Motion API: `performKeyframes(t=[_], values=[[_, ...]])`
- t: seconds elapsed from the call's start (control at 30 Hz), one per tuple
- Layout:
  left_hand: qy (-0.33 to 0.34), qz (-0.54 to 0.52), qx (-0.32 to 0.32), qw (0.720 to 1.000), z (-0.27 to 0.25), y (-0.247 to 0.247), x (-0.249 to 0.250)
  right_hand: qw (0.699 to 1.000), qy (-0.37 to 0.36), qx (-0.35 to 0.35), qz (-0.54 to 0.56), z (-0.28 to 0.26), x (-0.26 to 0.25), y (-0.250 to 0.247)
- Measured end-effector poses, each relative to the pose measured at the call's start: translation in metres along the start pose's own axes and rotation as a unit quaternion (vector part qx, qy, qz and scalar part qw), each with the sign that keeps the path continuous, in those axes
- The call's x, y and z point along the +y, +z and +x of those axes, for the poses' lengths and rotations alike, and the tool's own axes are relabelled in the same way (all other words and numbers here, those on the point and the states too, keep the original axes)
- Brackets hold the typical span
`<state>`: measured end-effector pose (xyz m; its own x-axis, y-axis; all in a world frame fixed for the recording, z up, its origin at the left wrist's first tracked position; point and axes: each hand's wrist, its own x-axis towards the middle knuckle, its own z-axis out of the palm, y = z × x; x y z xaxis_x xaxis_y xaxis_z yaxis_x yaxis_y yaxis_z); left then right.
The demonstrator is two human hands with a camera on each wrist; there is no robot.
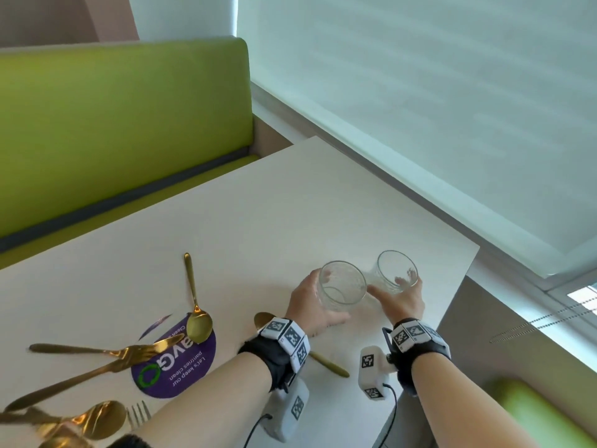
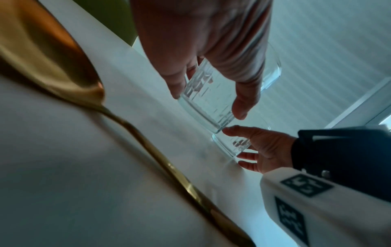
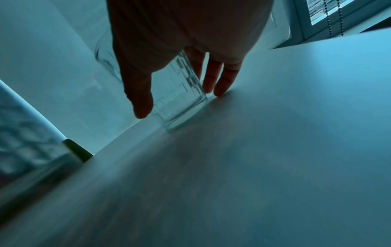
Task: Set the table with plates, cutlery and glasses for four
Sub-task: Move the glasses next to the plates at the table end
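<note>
Two clear ribbed glasses are side by side near the right end of the white table [image 1: 258, 221]. My left hand [image 1: 310, 302] grips the left glass [image 1: 342, 287], which is tilted and lifted a little off the table; the left wrist view shows that glass [image 2: 207, 103] between thumb and fingers. My right hand [image 1: 402, 302] wraps around the right glass [image 1: 395, 271], whose base [image 3: 182, 115] stands on the table. Gold cutlery [image 1: 106, 360] lies loose at the left, and a gold spoon [image 1: 326, 363] lies under my left wrist.
A purple round sticker [image 1: 181, 367] is on the table under the cutlery. A green bench [image 1: 122, 130] runs along the far side. The window blind [image 1: 436, 108] and sill are close beyond the table's right edge [image 1: 458, 286].
</note>
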<state>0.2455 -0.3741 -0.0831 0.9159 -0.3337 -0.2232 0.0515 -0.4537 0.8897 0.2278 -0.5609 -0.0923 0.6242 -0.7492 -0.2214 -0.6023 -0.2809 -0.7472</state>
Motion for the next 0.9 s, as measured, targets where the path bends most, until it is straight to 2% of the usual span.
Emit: performKeyframes(t=[0.17, 0.33, 0.53, 0.77, 0.9], values=[[-0.003, -0.010, 0.023, 1.000, -0.025, -0.030, -0.011, 1.000, 0.011, 0.018, 0.005, -0.016, -0.004, 0.003], [-0.013, -0.026, 0.042, 0.999, -0.078, -0.069, -0.029, 1.000, -0.026, 0.006, 0.012, -0.078, -0.011, 0.003], [-0.014, -0.060, 0.077, 0.995, -0.176, -0.128, -0.053, 0.994, -0.097, -0.039, 0.037, -0.206, -0.018, 0.009], [0.003, -0.073, 0.155, 0.985, -0.328, -0.199, -0.098, 0.982, -0.147, -0.109, 0.054, -0.379, -0.006, 0.033], [-0.042, -0.066, 0.202, 0.976, -0.411, -0.232, -0.137, 0.974, -0.150, -0.165, 0.046, -0.459, 0.009, 0.062]])
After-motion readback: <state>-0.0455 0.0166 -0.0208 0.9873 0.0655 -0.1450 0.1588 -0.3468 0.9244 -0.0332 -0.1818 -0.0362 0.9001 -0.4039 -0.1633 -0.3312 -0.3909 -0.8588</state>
